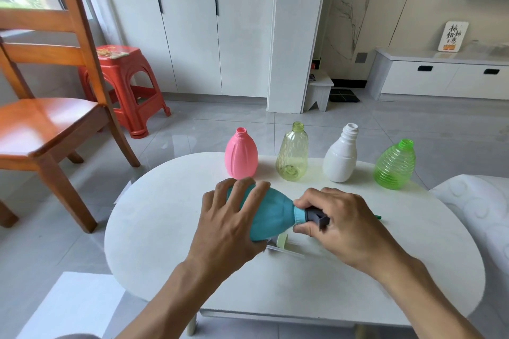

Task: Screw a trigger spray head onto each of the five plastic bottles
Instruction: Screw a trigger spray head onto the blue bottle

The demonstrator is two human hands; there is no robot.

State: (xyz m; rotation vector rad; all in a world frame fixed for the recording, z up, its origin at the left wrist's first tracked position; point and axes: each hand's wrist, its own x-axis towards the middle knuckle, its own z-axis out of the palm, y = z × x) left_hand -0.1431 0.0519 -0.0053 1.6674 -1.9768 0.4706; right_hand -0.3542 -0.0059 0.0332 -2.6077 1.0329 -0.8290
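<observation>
- A teal bottle is held on its side above a white table, neck pointing to the person's right.
- The bottle's body is gripped by the left hand, whose fingers are spread and curved over the top of it while the palm wraps the near side.
- A dark spray head is seated at the bottle's neck, just beyond the teal collar.
- The spray head is pinched by the right hand: the thumb and forefinger are curled close round it at the collar, and the remaining fingers are folded behind, hiding most of the head.
- A green tip is seen poking out past the right hand, over the table; what it belongs to cannot be told.
- Under the teal bottle, a pale cap and clear tube are left lying on the table, partly hidden.
- Four uncapped bottles are lined up upright along the table's far edge, well apart from the hands: a pink bottle, a yellow bottle, a white bottle and a green bottle.
- A wooden chair and a red stool are seen on the tiled floor to the left.
</observation>
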